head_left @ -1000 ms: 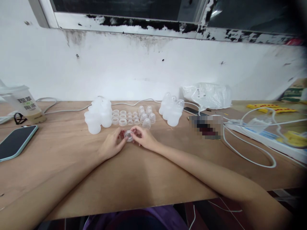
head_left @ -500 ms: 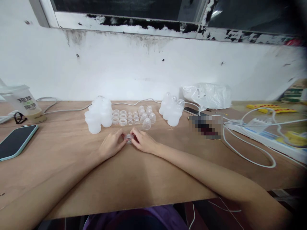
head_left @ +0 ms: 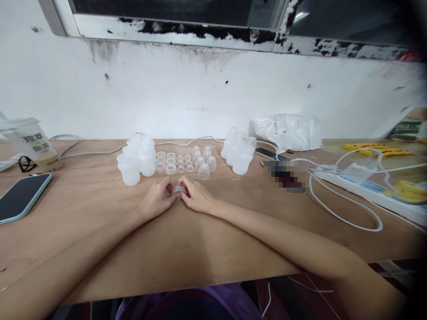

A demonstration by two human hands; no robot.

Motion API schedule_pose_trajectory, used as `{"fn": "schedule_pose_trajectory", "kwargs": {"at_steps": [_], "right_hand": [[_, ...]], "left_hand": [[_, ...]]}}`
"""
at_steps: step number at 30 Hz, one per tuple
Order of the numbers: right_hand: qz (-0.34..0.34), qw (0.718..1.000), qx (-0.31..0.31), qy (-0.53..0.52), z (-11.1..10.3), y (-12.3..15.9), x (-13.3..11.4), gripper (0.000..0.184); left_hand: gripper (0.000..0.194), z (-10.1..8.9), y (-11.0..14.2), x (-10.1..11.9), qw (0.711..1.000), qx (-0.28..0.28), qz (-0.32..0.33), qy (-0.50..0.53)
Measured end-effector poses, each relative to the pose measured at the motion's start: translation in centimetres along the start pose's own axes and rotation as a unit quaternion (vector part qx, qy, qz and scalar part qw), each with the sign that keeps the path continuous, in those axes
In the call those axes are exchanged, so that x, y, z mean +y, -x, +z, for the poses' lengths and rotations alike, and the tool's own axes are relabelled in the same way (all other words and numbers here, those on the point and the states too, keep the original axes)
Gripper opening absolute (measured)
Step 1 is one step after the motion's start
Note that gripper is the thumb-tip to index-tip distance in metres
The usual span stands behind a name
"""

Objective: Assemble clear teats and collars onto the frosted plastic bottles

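My left hand (head_left: 158, 198) and my right hand (head_left: 196, 195) meet over the table, fingers closed on opposite sides of a small translucent bottle ring (head_left: 179, 190). Something clear shows inside it, perhaps a nipple; fingertips cover part of it. Just beyond stand rows of translucent bottle rings (head_left: 171, 169), with small clear nipples (head_left: 190, 168) beside them. Right of these are several clear dome caps (head_left: 203, 172). A cluster of frosted white bottles (head_left: 130, 171) stands on the left. More white bottles (head_left: 240, 162) stand on the right, some topped with clear domes.
A phone (head_left: 23, 198) and a drink cup (head_left: 42, 149) are at the left. To the right lie a plastic bag (head_left: 287, 132), a blurred-out flat item (head_left: 287, 176), a power strip (head_left: 376, 192) and looped white cables (head_left: 347, 226). The wall (head_left: 167, 98) bounds the table's back.
The ring has been tilted and turned between my fingers, its opening facing me less than before. Both hands have stayed in about the same place.
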State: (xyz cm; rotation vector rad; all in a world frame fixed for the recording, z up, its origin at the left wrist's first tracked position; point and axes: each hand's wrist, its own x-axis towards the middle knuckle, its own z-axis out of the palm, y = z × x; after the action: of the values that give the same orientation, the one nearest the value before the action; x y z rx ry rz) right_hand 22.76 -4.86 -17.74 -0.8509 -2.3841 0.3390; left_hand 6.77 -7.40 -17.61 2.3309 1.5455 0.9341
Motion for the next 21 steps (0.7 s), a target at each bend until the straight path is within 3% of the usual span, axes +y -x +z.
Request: {"fn": "schedule_pose_trajectory", "kwargs": {"at_steps": [10, 16, 21], "right_hand": [[0.026, 0.999, 0.012, -0.022, 0.3, 0.1, 0.1, 0.015], [0.041, 0.999, 0.024, -0.02, 1.0, -0.2, 0.1, 0.019], [0.018, 0.999, 0.021, -0.017, 1.0, -0.2, 0.2, 0.02]], "left_hand": [[0.009, 0.3, 0.1, -0.2, 1.0, -0.014, -0.011, 0.025], [0.005, 0.1, 0.1, 0.7, 1.0, -0.003, -0.003, -0.014], [0.005, 0.3, 0.1, 0.7, 0.999, 0.003, -0.021, -0.025]]}}
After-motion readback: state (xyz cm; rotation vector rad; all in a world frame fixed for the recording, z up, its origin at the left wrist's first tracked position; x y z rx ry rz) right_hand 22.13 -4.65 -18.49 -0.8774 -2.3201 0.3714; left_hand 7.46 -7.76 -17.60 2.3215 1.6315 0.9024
